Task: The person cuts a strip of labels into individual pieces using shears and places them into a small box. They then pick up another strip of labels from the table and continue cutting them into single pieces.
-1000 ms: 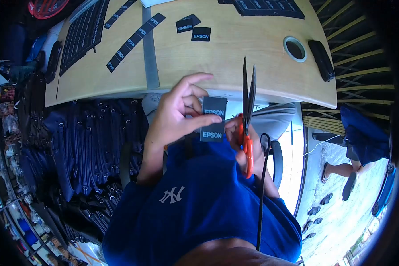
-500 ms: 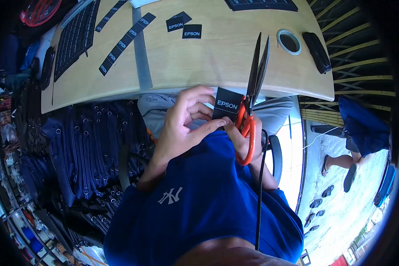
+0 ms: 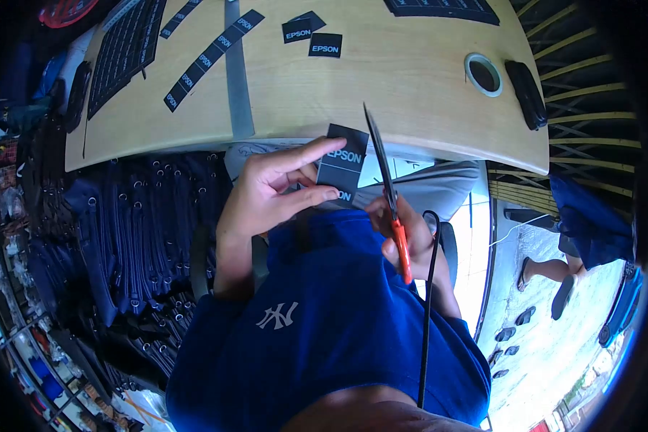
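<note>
My left hand (image 3: 261, 193) pinches a black strip of EPSON labels (image 3: 349, 171) between thumb and fingers, just off the front edge of the desk. A thin pale line crosses the strip between two printed labels, and the fingertips cover part of the lettering. To its right, my right hand (image 3: 419, 234) is closed round the orange handles of a pair of scissors (image 3: 384, 158). The blades point up toward the desk, seen nearly edge-on, close beside the strip's right side.
On the wooden desk (image 3: 353, 97) lie loose cut labels (image 3: 325, 45), longer label strips (image 3: 212, 57), printed sheets (image 3: 126, 57), a tape roll (image 3: 484, 74) and a black case (image 3: 526, 95). Dark straps (image 3: 147, 237) hang at left. A person's leg (image 3: 547, 269) shows at right.
My right hand has let go of the strip and moved down with the scissors, turning them edge-on. My left hand has shifted left, holding the strip alone.
</note>
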A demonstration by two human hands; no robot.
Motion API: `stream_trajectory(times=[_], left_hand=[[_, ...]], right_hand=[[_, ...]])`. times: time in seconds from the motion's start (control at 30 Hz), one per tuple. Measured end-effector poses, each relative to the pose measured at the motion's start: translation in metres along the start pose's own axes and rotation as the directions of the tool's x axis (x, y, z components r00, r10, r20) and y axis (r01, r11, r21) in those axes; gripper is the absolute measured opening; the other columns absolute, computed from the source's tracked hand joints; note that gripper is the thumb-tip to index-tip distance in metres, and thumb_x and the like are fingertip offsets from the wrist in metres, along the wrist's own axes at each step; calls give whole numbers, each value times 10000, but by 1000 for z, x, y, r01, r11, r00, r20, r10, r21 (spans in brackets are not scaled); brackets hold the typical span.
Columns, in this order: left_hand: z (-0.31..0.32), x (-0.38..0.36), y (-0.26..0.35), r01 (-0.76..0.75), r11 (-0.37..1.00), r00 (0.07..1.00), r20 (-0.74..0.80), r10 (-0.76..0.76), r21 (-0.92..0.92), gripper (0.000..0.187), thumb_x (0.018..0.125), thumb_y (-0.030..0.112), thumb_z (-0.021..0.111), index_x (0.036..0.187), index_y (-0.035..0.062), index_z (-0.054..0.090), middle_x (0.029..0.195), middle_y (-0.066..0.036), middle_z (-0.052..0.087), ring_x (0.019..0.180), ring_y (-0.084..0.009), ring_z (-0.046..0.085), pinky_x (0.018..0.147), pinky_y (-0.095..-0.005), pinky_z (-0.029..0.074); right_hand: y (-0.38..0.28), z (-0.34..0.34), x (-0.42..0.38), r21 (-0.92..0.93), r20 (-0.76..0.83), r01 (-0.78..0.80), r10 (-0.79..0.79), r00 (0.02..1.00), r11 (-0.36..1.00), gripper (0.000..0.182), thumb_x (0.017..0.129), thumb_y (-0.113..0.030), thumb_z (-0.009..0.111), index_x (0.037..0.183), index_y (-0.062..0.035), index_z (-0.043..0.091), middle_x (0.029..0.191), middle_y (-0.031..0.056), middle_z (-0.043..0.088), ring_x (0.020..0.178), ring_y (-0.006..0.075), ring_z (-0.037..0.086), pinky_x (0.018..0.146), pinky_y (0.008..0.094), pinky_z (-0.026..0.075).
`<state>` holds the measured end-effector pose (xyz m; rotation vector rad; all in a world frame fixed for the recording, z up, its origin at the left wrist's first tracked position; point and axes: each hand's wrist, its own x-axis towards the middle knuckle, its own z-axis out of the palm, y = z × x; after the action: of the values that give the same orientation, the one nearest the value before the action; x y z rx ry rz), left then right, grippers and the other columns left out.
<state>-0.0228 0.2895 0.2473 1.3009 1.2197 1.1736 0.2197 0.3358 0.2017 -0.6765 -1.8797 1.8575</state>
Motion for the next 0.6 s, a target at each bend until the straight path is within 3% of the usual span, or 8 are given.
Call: stream_trajectory(times=[0.1,0.27,0.33,0.47,0.57,0.6], left_hand=[[-12,-1,1,58,997,998,19,-57,-43,578,756,-79,689,1295,14,501,744,-18,628,710,-37,573,655,-180,466],[-28,-2,1,51,998,997,67,-48,-46,588,743,-75,702,1291,17,508,673,8,584,676,-31,544,629,-172,442],[-31,-3,-2,36,998,990,137,-29,-50,594,742,-47,714,1294,26,508,684,-9,614,661,-24,541,617,-174,438],[-33,1,4,-1,997,954,299,-22,76,601,722,-88,704,1282,-34,493,832,-61,654,713,-60,600,664,-199,471],[-27,4,5,-58,991,927,375,8,121,581,700,-47,735,1246,-11,540,839,-93,677,595,-60,602,559,-193,455],[-27,4,4,-57,991,927,374,8,120,581,700,-47,735,1246,-11,540,839,-93,677,595,-60,602,559,-193,455]], right_hand=[[-16,-7,-11,-18,75,-234,235,969,972,927,701,-778,506,1122,47,462,743,44,455,634,126,414,590,270,324],[-4,-27,-27,-94,201,-282,295,934,955,964,704,-815,450,1090,68,484,673,37,461,591,133,457,561,283,352],[8,-33,-32,-74,328,-176,190,925,982,766,809,-673,483,1064,49,519,659,99,529,577,234,536,580,360,420],[-3,-37,-25,-104,426,-181,209,880,978,759,809,-680,477,1018,46,553,659,101,538,555,231,539,559,368,419],[-3,-32,-21,-40,431,-172,172,886,984,753,811,-681,476,995,44,559,662,100,544,558,223,548,549,357,422],[-1,-31,-20,-44,419,-179,181,890,983,824,768,-735,471,984,57,550,618,59,508,514,172,505,502,307,389]])
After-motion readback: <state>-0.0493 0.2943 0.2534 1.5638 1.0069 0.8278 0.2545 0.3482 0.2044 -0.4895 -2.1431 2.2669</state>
